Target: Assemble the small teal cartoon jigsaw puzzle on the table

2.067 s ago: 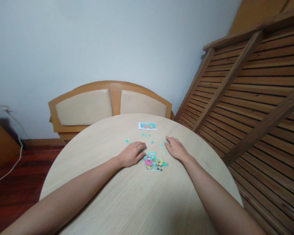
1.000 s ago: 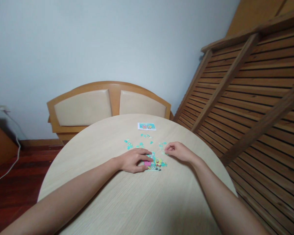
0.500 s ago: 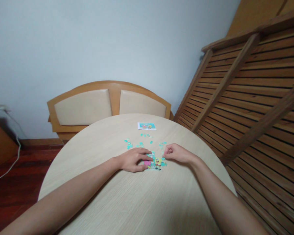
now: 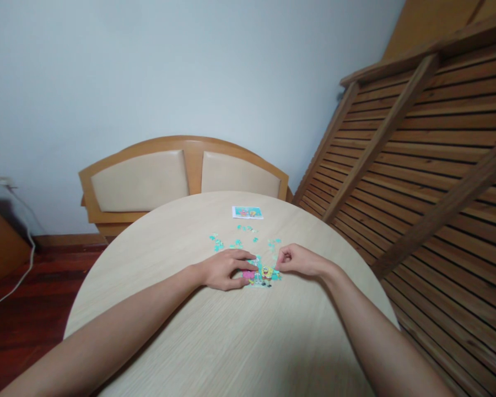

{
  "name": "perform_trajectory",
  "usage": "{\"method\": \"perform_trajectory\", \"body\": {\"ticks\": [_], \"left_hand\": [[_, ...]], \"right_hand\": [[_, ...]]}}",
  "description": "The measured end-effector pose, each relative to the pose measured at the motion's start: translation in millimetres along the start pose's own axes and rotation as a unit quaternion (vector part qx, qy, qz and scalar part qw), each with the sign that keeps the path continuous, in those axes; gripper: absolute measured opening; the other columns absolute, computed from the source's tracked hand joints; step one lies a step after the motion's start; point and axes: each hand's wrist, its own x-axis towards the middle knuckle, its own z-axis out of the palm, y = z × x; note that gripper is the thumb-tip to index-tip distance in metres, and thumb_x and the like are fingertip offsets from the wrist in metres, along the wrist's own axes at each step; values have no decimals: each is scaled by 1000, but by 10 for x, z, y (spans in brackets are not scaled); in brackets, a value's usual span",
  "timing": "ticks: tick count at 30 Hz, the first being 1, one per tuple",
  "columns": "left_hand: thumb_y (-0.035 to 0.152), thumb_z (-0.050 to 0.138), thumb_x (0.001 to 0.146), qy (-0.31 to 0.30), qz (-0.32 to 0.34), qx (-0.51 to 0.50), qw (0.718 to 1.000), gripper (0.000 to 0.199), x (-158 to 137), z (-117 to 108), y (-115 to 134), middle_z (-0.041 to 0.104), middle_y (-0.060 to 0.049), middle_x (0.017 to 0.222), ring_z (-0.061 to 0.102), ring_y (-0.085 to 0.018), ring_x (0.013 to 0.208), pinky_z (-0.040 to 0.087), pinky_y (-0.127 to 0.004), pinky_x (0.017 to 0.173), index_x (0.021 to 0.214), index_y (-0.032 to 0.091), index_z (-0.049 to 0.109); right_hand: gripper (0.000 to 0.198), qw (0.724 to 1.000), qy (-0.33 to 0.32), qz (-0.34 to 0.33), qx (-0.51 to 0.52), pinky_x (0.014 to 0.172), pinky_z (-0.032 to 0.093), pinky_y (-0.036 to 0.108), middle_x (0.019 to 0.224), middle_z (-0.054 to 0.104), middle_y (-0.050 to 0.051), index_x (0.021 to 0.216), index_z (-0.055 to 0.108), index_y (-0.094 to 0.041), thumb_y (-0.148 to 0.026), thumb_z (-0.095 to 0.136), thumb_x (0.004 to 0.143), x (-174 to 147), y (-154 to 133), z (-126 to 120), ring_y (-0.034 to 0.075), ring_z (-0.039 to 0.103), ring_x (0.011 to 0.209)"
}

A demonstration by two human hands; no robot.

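Note:
A partly joined jigsaw puzzle (image 4: 267, 272) lies flat, with a yellow cartoon figure, a pink figure and teal background. My left hand (image 4: 226, 269) rests over its left side, fingers spread and fingertips touching the surface, covering part of the pink figure. At the upper right edge of the puzzle, my right hand (image 4: 301, 260) is closed in a pinch, its fingertips down on a small teal puzzle piece that they mostly hide. Loose teal pieces (image 4: 217, 243) are scattered beyond the hands, with another small cluster (image 4: 274, 242) just past my right hand.
A picture card (image 4: 248, 213) showing the same figures lies toward the far edge of the round wooden table (image 4: 215, 342). Behind the table stands a padded headboard (image 4: 195, 165) against the wall. Wooden slats (image 4: 417, 154) lean on the right; a white cable (image 4: 32, 259) hangs at left.
My right hand has shifted very slightly down at the puzzle's right edge, still pinched. My left hand stays where it was on the puzzle.

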Motion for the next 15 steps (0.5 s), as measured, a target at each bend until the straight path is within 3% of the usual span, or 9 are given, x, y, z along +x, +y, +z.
{"method": "perform_trajectory", "body": {"ticks": [7, 15], "left_hand": [[39, 55, 93, 5, 2, -7, 1000, 42, -3, -4, 4, 54, -12, 140, 55, -28, 124, 42, -40, 107, 131, 23, 61], [39, 55, 93, 6, 5, -7, 1000, 42, 5, -9, 7, 55, -13, 140, 55, -28, 124, 42, -40, 107, 131, 22, 61]], "right_hand": [[20, 1000, -4, 4, -20, 51, 30, 22, 58, 58, -3, 68, 69, -13, -32, 70, 64, -22, -35, -10, 10, 43, 55], [24, 999, -17, -21, -34, 54, 34, 23, 65, 64, 1, 74, 72, -12, -36, 70, 67, 11, -1, 21, 12, 50, 60]]}}
